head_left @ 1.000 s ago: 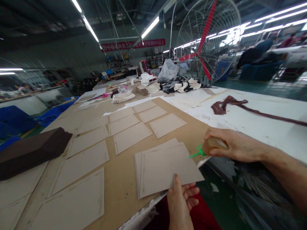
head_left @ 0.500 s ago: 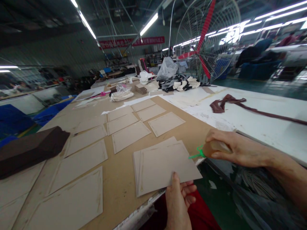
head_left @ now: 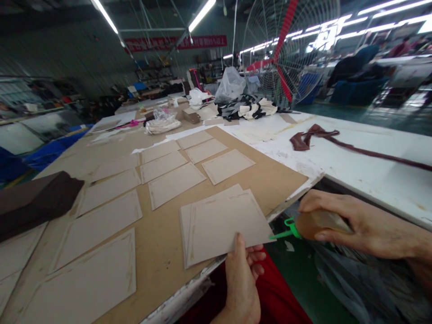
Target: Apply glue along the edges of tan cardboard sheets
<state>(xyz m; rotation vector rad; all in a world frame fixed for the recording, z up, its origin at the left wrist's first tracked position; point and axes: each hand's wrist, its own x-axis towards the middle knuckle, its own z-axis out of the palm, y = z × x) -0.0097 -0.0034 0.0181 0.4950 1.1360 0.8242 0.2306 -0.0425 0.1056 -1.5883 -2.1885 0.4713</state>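
Note:
My left hand pinches the near edge of a small stack of grey cardboard sheets, thumb on top and fingers underneath. The stack rests at the front edge of a brown board. To its right, my right hand is wrapped round a brownish squeeze bottle. The bottle's green nozzle points left at the stack's right corner, just off the board's edge.
Several grey cardboard sheets lie in rows on the brown board. A dark brown block sits at the left. A brown fabric strip lies on the white table; a big fan and fabric scraps stand behind.
My right hand with the bottle has dropped lower and to the right, off the board's edge. My left hand still holds the stack, and the view has tilted down slightly.

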